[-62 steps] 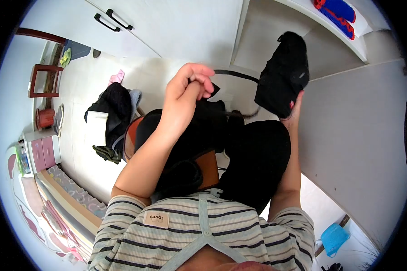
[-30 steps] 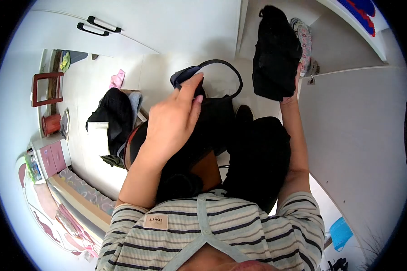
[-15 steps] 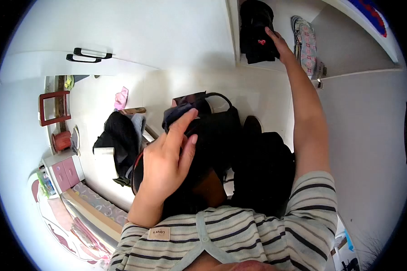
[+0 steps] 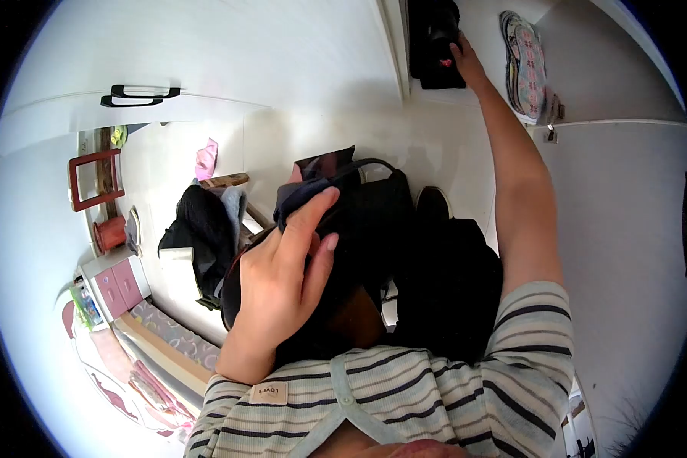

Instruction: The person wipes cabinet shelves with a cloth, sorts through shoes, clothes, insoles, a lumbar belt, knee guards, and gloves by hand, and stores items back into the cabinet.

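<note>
A person in a striped shirt point(image 4: 374, 389) stretches the right hand point(image 4: 470, 62) up to an open cabinet compartment point(image 4: 599, 69); the fingers touch the near right-hand edge of a black folded bundle point(image 4: 433, 46), which lies inside against the compartment's left side, a small red mark showing on its surface and its far end running to the edge of view; whether that grip is closed on the bundle or merely resting on it cannot be told.

The left hand point(image 4: 278, 278) is at the person's lap, its index finger laid along a dark navy cloth point(image 4: 301, 197); the thumb stands apart from the index finger, leaving a narrow gap, and the other fingers are too hidden to tell whether the grip holds the cloth; just beyond it, a dark strap point(image 4: 370, 161) arches over a black bag-like item.

A patterned folded item point(image 4: 523, 65) leans in the same compartment, to the right of the bundle and apart from it; one dark shoe point(image 4: 433, 203) shows beyond the black trousers point(image 4: 450, 290); to the left, a pink cloth point(image 4: 206, 159) lies on the pale floor point(image 4: 275, 137), near a heap of dark clothing point(image 4: 191, 217) with a white flat object point(image 4: 176, 269) against it.
</note>
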The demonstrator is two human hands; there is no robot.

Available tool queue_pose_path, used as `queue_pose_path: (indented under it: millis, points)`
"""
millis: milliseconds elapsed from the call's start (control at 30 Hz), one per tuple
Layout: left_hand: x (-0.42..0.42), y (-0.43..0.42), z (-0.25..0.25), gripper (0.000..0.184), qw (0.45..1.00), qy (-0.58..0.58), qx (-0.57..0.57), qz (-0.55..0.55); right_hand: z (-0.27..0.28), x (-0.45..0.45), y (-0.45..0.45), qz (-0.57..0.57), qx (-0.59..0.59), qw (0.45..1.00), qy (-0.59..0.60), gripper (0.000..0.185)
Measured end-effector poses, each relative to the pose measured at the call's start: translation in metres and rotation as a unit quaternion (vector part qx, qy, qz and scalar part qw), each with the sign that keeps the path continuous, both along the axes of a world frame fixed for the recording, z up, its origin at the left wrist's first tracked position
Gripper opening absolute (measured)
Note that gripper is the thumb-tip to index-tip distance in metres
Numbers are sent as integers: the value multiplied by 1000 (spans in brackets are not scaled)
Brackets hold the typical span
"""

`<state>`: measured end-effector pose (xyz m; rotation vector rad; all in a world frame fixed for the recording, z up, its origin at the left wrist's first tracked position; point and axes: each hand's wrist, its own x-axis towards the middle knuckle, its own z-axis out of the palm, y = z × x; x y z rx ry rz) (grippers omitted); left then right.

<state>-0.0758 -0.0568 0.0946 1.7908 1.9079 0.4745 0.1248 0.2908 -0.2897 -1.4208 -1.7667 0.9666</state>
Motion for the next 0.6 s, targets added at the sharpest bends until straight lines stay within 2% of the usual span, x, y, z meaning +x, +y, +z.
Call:
queue_pose_path:
  millis: [33, 100, 133, 200, 267, 300, 333, 367, 400, 433, 500, 533, 600]
  points:
    - [0, 1, 0, 40, 1000, 1, 0, 2, 1, 1, -3, 2, 0, 1000, 1, 60]
    - [0, 0, -1, 37, 1000, -8, 13, 5, 7, -1, -15, -41, 73, 992, -96, 63]
    - [-1, -1, -2, 35, 999, -6, 31, 12, 22, -4, -28, -31, 77, 992, -92, 63]
    - [-6, -7, -5, 32, 998, 0, 56, 16, 54, -10, -71, -108, 107, 986, -73, 63]
    - [-11, -12, -4, 23, 996, 51, 74, -15, 68, -11, -100, -37, 40, 998, 43, 56]
    - [-10, -16, -7, 20, 993, 52, 103, -22, 93, -8, -124, 37, -67, 988, 132, 51]
    - [-8, -18, -5, 17, 988, 54, 141, -39, 121, -7, -148, 108, -85, 978, 159, 49]
    - [-8, -20, -13, 15, 976, 56, 198, -67, 169, -6, -176, 187, -97, 968, 139, 56]
    - [2, -6, -13, 15, 962, 34, 225, -152, 219, 11, -205, 272, -91, 945, 155, 72]
    - [7, -7, -17, 13, 948, 8, 278, -157, 251, 8, -220, 309, -64, 940, 128, 79]
    - [14, -12, -18, 6, 947, -68, 263, -171, 307, -3, -243, 356, -27, 929, 95, 86]
    - [13, -24, -15, 7, 957, -35, 247, -150, 329, -17, -249, 419, -34, 904, 74, 89]
    - [14, -30, -6, 11, 953, -24, 253, -164, 356, -28, -265, 451, -28, 891, 38, 92]
